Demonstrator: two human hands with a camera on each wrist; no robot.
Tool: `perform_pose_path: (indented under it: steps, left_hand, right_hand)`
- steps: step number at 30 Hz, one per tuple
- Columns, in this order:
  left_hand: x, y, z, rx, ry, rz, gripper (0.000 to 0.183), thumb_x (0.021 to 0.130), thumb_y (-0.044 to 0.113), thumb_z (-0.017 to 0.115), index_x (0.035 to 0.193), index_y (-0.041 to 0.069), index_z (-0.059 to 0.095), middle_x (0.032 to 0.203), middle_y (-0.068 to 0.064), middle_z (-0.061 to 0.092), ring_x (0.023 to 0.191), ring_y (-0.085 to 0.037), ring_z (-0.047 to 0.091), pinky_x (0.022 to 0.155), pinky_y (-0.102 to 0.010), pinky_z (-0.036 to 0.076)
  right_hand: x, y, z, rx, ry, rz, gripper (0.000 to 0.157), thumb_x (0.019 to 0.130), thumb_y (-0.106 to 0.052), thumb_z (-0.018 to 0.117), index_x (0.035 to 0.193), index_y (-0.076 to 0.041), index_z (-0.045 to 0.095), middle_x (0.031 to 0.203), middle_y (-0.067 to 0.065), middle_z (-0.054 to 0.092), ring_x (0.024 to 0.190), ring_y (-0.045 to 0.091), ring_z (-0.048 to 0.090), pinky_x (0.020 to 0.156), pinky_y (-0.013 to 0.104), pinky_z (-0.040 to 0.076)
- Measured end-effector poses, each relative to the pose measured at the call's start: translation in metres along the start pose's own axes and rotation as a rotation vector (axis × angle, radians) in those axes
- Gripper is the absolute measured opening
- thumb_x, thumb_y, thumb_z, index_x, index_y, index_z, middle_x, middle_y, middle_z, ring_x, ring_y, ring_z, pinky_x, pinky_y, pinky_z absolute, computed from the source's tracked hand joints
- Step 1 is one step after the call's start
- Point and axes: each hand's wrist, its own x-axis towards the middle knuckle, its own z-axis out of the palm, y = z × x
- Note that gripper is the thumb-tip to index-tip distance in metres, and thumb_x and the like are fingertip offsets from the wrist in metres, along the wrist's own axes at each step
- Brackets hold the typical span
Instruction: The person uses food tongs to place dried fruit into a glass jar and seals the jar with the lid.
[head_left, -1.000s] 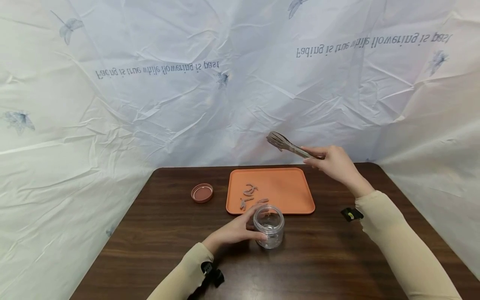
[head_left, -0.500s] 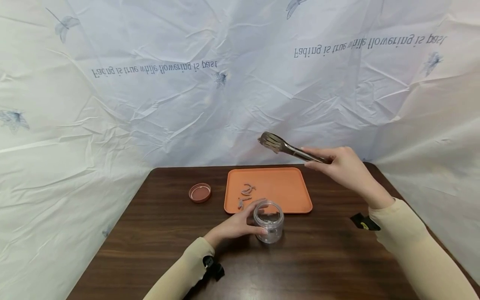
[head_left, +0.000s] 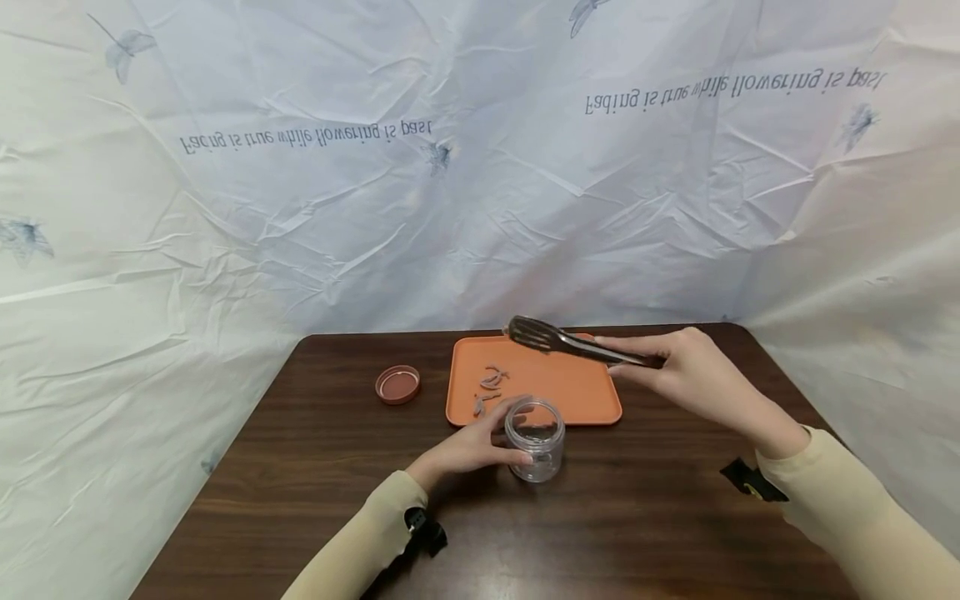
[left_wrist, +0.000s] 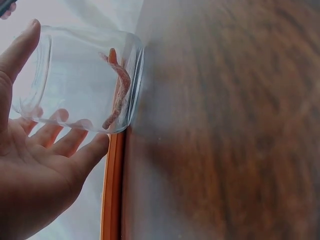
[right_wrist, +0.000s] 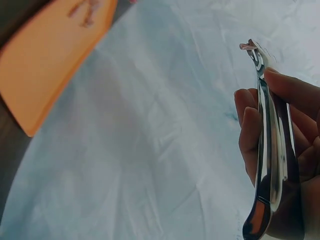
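My left hand [head_left: 468,446] grips a clear open-topped jar [head_left: 535,462], thumb on the near side and fingers along the far side. The jar stands upright on the table. Inside, at its bottom, lies a thin brownish twisted strip [left_wrist: 121,90], seen in the left wrist view. My right hand [head_left: 697,379] holds metal serving tongs [head_left: 581,347] between thumb and fingers, raised above the tray's far part. A small brownish piece [right_wrist: 247,46] sticks out at the tips of the tongs. Their far ends look pressed together around it.
An orange tray [head_left: 573,396] lies behind the jar, with several brownish strips [head_left: 491,381] on its left part. Left of it rests a reddish-brown lid [head_left: 397,386] on the dark wooden table [head_left: 322,450]. A white printed cloth [head_left: 360,217] hangs behind and at both sides.
The tongs have come down and a little left, from in front of the cloth to over the tray. My left hand stays on the jar.
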Motion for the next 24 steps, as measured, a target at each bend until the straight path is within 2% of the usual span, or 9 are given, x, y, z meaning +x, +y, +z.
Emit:
perform_pose_path:
  steps: [1,3,6,12,19,24]
  left_hand:
    - [0.000,0.000,0.000,0.001,0.001,-0.002,0.086,0.093,0.034,0.076,0.160,0.037,0.022,0.160,0.016,0.031,0.148,-0.018,0.032,0.109,-0.030,0.041]
    - [0.000,0.000,-0.001,0.001,0.003,-0.003,0.085,0.093,0.034,0.076,0.158,0.043,0.022,0.159,0.017,0.031,0.148,-0.018,0.032,0.110,-0.030,0.041]
    - [0.000,0.000,-0.001,-0.005,-0.003,0.002,0.084,0.093,0.034,0.076,0.157,0.045,0.022,0.159,0.017,0.031,0.149,-0.021,0.031,0.110,-0.030,0.040]
    - [-0.001,0.002,0.000,-0.007,-0.006,0.005,0.085,0.093,0.033,0.075,0.159,0.038,0.023,0.160,0.015,0.031,0.148,-0.020,0.031,0.110,-0.030,0.041]
    - [0.000,0.002,0.000,-0.013,-0.007,-0.008,0.080,0.093,0.033,0.075,0.156,0.040,0.027,0.160,0.003,0.033,0.145,-0.020,0.037,0.107,-0.032,0.044]
    - [-0.003,0.003,0.000,-0.012,-0.001,-0.074,0.083,0.094,0.037,0.074,0.159,0.031,0.024,0.159,-0.006,0.038,0.141,-0.021,0.044,0.106,-0.033,0.045]
  right_hand:
    - [-0.001,0.000,0.002,-0.003,-0.021,0.011,0.039,0.092,-0.033,0.076,0.130,-0.033,0.070,0.056,-0.015,0.054,0.045,-0.002,0.014,0.041,0.022,0.026]
    - [-0.004,-0.001,0.004,-0.008,-0.055,0.037,0.038,0.092,-0.034,0.076,0.130,-0.032,0.070,0.049,-0.019,0.030,0.044,-0.001,0.015,0.042,0.021,0.025]
    - [-0.007,0.000,0.008,-0.013,-0.088,0.064,0.038,0.092,-0.033,0.076,0.129,-0.031,0.071,0.049,-0.021,0.020,0.045,0.000,0.015,0.042,0.021,0.024]
    - [-0.012,0.002,0.014,0.013,-0.132,0.095,0.038,0.090,-0.030,0.079,0.127,-0.029,0.072,0.050,-0.021,0.020,0.046,0.001,0.015,0.042,0.021,0.023]
    - [-0.019,0.003,0.022,0.057,-0.213,0.144,0.037,0.090,-0.030,0.078,0.127,-0.029,0.072,0.050,-0.017,0.041,0.045,0.002,0.017,0.042,0.021,0.022]
    - [-0.024,0.006,0.029,0.053,-0.241,0.156,0.037,0.089,-0.031,0.079,0.125,-0.032,0.073,0.051,-0.016,0.036,0.045,0.001,0.019,0.043,0.021,0.025]
